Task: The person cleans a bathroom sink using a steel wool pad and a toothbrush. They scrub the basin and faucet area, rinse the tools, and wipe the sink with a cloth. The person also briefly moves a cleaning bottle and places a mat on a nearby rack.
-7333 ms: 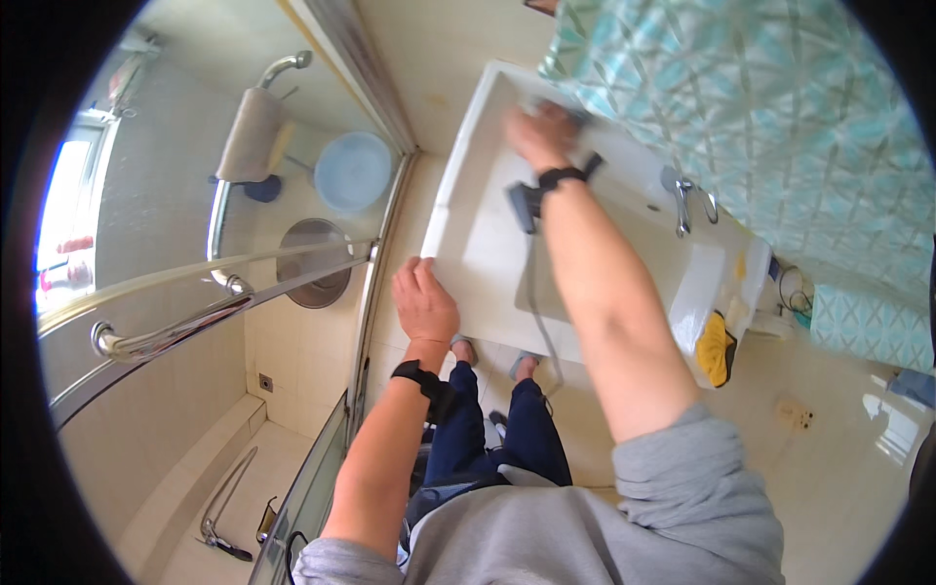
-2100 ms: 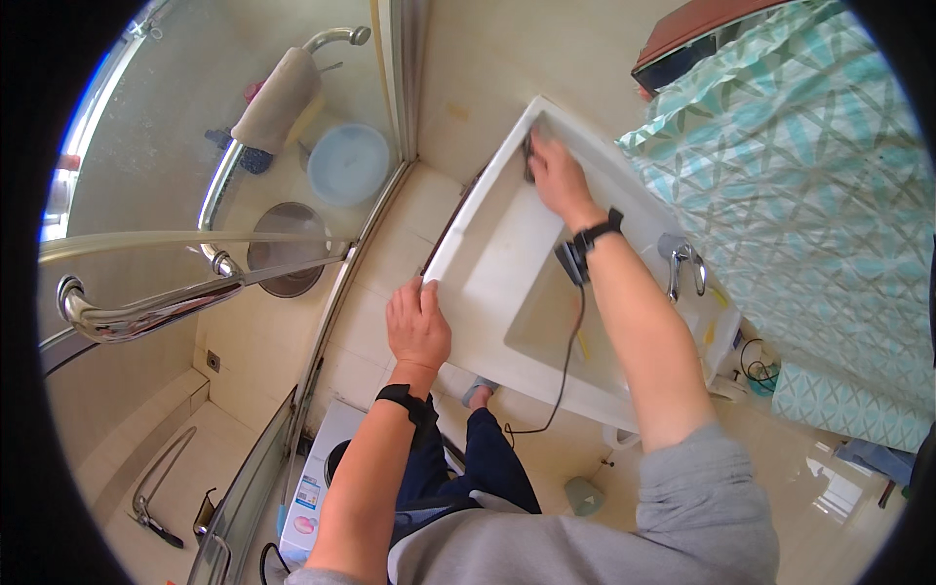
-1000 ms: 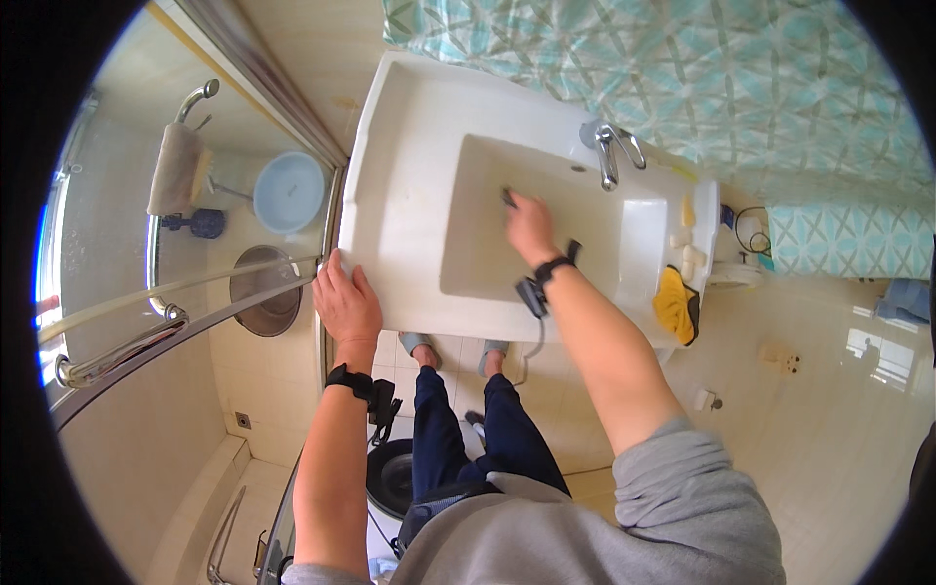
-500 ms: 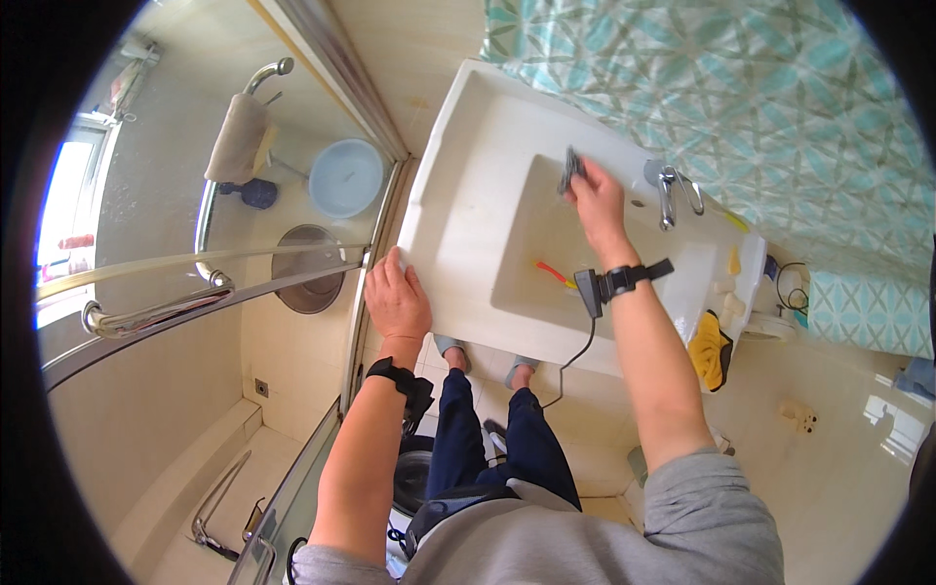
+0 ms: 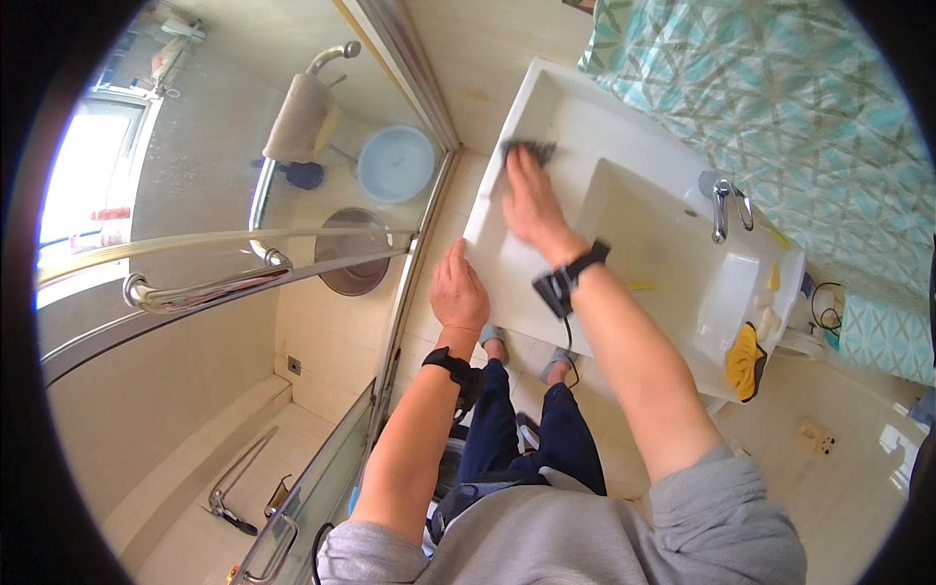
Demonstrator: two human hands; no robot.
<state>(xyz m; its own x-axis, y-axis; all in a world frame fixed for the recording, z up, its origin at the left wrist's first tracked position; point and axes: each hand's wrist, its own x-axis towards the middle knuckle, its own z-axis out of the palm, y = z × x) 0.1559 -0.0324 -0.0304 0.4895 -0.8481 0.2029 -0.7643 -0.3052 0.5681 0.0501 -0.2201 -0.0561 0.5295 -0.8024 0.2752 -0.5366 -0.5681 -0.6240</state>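
A white sink (image 5: 541,283) with a wide ledge on its left lies in front of me. My right hand (image 5: 534,207) is pressed over a dark grey rag (image 5: 545,154) on that ledge, near its far left rim; motion blurs the rag a little. My left hand (image 5: 458,292) rests on the left rim close to the near corner, its fingers stretched out and holding nothing. Inside the basin, the yellow end of a thin tool (image 5: 641,287) shows beside my right forearm, which hides the remainder.
A chrome faucet (image 5: 721,210) stands at the basin's far right. A yellow and black cloth (image 5: 745,361) hangs over the right edge. Patterned curtain (image 5: 741,127) borders the far side. At left are a glass shower door frame (image 5: 409,234), a blue basin (image 5: 396,164) and a metal bowl (image 5: 353,263).
My right hand has carried the grey rag leftward from above the basin's far side onto the left ledge. The view has shifted; my left hand stays at the left rim.
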